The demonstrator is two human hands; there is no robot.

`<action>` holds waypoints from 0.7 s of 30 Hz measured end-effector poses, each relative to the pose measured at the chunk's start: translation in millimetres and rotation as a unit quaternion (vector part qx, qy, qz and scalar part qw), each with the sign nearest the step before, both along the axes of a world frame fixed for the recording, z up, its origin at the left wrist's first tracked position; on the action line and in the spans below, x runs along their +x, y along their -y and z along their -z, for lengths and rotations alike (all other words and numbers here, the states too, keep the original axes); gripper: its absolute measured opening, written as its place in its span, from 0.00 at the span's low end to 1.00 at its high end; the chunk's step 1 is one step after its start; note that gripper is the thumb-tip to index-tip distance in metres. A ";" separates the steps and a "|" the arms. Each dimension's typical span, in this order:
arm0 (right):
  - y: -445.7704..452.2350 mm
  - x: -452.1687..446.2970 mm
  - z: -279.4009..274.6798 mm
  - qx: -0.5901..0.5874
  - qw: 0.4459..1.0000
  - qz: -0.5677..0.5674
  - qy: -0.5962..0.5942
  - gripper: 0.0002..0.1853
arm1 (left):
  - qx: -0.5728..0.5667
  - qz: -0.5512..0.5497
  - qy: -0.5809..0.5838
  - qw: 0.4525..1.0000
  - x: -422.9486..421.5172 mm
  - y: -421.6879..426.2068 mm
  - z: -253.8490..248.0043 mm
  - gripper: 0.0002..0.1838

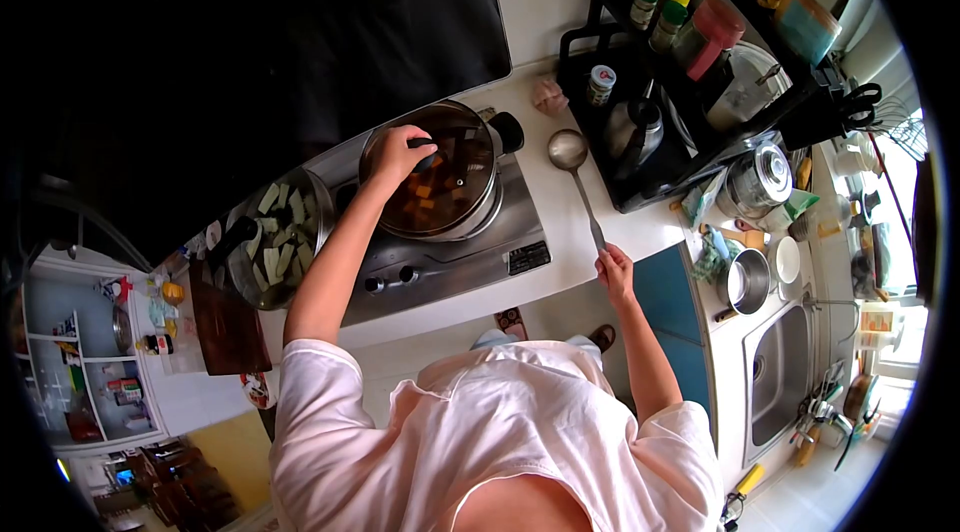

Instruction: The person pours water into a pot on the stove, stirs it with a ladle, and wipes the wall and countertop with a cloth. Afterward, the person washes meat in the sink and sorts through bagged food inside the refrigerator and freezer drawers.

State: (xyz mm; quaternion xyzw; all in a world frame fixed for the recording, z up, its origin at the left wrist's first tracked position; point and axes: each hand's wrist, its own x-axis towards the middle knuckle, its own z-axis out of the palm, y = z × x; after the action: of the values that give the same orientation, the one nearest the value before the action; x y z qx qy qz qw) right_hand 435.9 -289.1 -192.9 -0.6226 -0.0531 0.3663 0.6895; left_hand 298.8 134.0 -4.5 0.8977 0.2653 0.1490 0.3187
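My left hand (402,154) is closed round the black knob of a glass lid (462,147). The lid lies over a steel pot (470,229) on the stove, and orange and brown pieces in dark liquid show through the glass. In my right hand (616,273) is the handle end of a metal ladle (580,194), its bowl resting on the white counter near the black rack. Left of the pot, a pan (325,215) holds pale green cut pieces.
The stove (440,282) has two knobs at its front edge. Garlic (549,96) and a black rack (640,194) with jars and bottles stand at the right. Farther right are a steel pot (748,282) and a sink (782,372). A dark hood overhangs the upper left.
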 end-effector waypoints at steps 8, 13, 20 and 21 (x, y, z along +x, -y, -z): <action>-8.2 -0.7 6.2 -0.077 0.996 -0.044 0.031 0.10 | 0.001 0.007 -0.009 1.000 -4.8 2.8 0.7 0.12; -16.0 5.2 22.0 -0.227 0.941 0.016 0.249 0.11 | 0.012 0.021 0.002 1.000 -6.9 -2.5 6.4 0.12; 36.6 -13.6 -77.9 -0.221 0.930 0.028 0.294 0.08 | 0.057 0.058 0.026 0.996 -8.0 -0.8 5.6 0.11; 56.9 -18.7 -99.4 -0.216 0.925 0.019 0.313 0.08 | 0.065 0.059 0.030 0.996 -9.1 0.7 3.9 0.10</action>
State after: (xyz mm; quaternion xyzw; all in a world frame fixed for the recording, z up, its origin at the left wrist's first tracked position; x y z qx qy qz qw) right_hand 417.2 -346.0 -93.4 -0.8405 -0.1736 0.1421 0.4932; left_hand 289.8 133.3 -8.4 0.9256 0.1923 0.1737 0.2758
